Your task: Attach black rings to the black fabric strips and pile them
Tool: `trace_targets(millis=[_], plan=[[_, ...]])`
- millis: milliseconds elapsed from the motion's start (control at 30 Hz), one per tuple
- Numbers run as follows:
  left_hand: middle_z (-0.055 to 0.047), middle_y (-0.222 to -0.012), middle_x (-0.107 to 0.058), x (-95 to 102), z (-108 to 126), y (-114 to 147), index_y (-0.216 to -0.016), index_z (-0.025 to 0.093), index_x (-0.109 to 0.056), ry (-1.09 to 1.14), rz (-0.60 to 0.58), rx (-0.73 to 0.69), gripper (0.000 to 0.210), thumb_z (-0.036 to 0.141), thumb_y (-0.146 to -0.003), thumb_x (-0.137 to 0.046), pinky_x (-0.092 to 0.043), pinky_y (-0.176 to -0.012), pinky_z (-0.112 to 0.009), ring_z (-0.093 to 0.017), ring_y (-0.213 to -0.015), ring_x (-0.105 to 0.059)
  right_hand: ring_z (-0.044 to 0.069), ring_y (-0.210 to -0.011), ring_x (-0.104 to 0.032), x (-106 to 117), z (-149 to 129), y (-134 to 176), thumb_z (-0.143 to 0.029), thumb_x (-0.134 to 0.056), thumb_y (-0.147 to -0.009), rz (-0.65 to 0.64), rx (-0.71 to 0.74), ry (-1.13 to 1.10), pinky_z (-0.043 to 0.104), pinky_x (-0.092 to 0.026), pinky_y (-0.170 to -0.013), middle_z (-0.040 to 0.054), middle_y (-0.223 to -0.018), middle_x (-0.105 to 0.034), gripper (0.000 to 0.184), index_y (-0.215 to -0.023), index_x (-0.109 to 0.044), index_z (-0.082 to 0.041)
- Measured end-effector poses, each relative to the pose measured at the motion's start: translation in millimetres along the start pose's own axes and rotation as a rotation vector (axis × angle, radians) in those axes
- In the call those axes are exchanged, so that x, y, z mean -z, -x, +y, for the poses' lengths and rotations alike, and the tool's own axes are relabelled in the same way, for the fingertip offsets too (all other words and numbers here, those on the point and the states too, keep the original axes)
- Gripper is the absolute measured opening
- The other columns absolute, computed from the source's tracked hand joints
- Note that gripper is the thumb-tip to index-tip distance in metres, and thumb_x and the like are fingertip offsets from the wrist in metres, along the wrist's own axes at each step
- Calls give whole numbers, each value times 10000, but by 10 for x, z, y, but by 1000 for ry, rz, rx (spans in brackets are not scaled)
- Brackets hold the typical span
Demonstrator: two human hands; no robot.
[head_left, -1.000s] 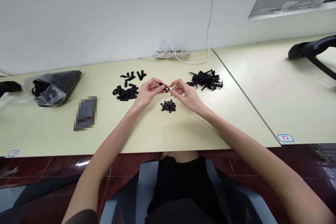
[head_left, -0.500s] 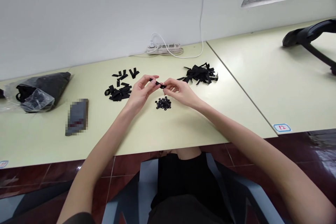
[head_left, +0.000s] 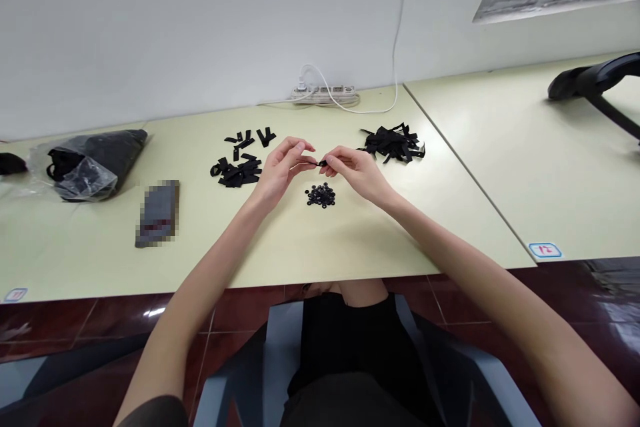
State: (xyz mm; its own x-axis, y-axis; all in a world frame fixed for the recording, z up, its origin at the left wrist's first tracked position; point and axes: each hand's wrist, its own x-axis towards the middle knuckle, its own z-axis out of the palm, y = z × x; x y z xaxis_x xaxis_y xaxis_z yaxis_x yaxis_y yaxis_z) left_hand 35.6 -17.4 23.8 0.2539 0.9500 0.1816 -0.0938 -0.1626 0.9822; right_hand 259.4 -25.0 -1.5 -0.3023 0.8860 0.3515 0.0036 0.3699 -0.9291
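Note:
Between my two hands, above the table, is a short black fabric strip (head_left: pixel 323 163), mostly covered by fingers. My left hand (head_left: pixel 281 172) pinches its left end with thumb and fingers, the index finger raised. At the other end, my right hand (head_left: pixel 359 175) grips the strip with its thumb on top. Just below the hands lies a small heap of round black snap-like discs (head_left: pixel 321 195). Left of my left hand is a pile of short black strips (head_left: pixel 237 173), with several more strips (head_left: pixel 244 140) scattered behind it. A larger pile of black strips (head_left: pixel 394 142) lies beyond my right hand.
A grey pixelated object (head_left: pixel 157 213) and a clear plastic bag with black material (head_left: pixel 100 163) lie on the left of the table (head_left: pixel 280 253). A power strip (head_left: pixel 324 95) with a white cable (head_left: pixel 397 33) is by the wall. A black stand (head_left: pixel 595 83) is at far right.
The view has shifted slightly, moving the scene rightward. The strip, seen lengthwise across the fingers before, is now turned and more hidden. My right thumb has come over its end.

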Motion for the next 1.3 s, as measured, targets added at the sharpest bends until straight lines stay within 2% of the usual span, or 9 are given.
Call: trace_targets(millis=[100,233,500,667,767,900,1033,1167,1300], plan=[[-30,-1185,-739,-17,-2,15,-1060,238,-713,-67,-21,-23,367,558,-979,-872,-664,-1065,-393,-159,-977,-763,237,-985,-790,-16,-2,-5,-577,-770,-1022,30,18,-21,439,-644,-1021,54,-989,-835,332,-1012,-781,-245],[-33,-1220,-759,-11,-16,33,-1109,246,-739,-170,-23,-51,310,455,-938,-891,-644,-1092,-410,-190,-1029,-772,249,-1067,-789,-21,-24,-3,-445,-787,-1003,95,83,22,472,-634,-1096,70,-1124,-841,202,-1053,-798,-249],[-75,-1373,-772,-6,-33,50,-1144,267,-786,-335,-59,-15,360,561,-956,-873,-603,-1080,-403,-269,-1229,-736,272,-1117,-777,-20,-76,9,-380,-737,-992,135,110,109,511,-638,-1114,72,-1153,-830,122,-1049,-741,-272],[-81,-1135,-819,-14,-42,47,-1083,241,-823,-384,-171,-3,411,646,-1017,-796,-579,-1022,-401,-259,-1093,-734,261,-1080,-770,-20,-51,15,-335,-719,-1013,123,157,126,492,-643,-1070,73,-1146,-809,88,-1065,-733,-266],[-68,-1017,-812,-7,-52,40,-1043,237,-809,-365,-138,-23,443,677,-993,-818,-570,-990,-395,-250,-1021,-739,289,-1131,-739,-20,-23,21,-290,-703,-1036,165,236,250,511,-624,-1062,92,-1164,-774,46,-1060,-738,-273],[-62,-961,-802,3,-71,33,-1015,234,-791,-367,-80,-38,460,690,-969,-838,-561,-926,-377,-236,-961,-738,354,-1231,-646,-26,-7,25,-273,-692,-1058,281,311,572,586,-530,-1146,113,-1170,-728,67,-1034,-751,-293],[-57,-948,-806,-2,-86,35,-990,239,-785,-387,-53,-43,447,683,-969,-836,-564,-895,-373,-229,-927,-733,340,-1088,-643,-33,-7,29,-288,-661,-1081,282,303,682,552,-496,-1088,95,-1026,-697,100,-1026,-745,-293],[-63,-953,-815,-13,-81,39,-984,233,-785,-394,-75,-52,466,696,-969,-834,-577,-909,-375,-232,-935,-750,253,-848,-618,-27,9,39,-328,-660,-1090,162,242,626,438,-477,-945,22,-837,-654,80,-1034,-683,-276],[-70,-980,-831,-37,-46,63,-985,235,-792,-438,-108,-66,496,730,-971,-822,-599,-915,-382,-243,-944,-776,219,-762,-615,-1,32,36,-447,-658,-1122,54,127,562,381,-457,-837,0,-826,-700,183,-1055,-620,-281]])
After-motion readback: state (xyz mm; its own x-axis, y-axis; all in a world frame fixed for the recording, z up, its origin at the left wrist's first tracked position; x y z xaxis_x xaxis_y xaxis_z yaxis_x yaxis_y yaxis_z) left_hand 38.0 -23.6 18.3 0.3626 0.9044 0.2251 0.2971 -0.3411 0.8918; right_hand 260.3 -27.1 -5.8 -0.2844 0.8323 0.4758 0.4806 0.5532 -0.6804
